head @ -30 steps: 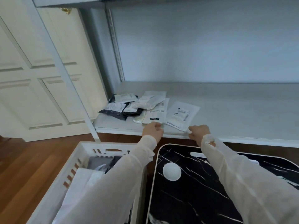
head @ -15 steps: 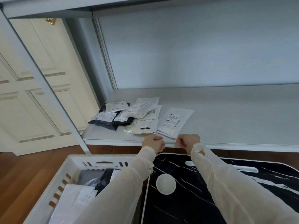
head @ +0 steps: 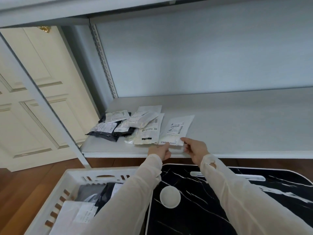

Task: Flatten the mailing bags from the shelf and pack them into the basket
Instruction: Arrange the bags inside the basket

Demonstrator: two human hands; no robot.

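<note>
At frame centre the left hand (head: 160,150) and right hand (head: 196,150) seemingly pinch the white mailing bag's (head: 177,130) near corners on the shelf (head: 237,126); the basket (head: 74,180) sits lower left.

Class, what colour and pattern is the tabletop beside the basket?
Black with white marble-like veins, seen in the head view.

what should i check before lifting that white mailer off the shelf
1. Left hand on near edge of white mailing bag: ok.
2. Right hand at its near right corner: ok.
3. Firm pinch by both hands: cannot tell.
4. Bag lying flat on shelf: ok.
5. Clear of the neighbouring cream mailer: not ok, edges overlap.
6. Room in white basket: ok, though bags already lie inside.
</note>
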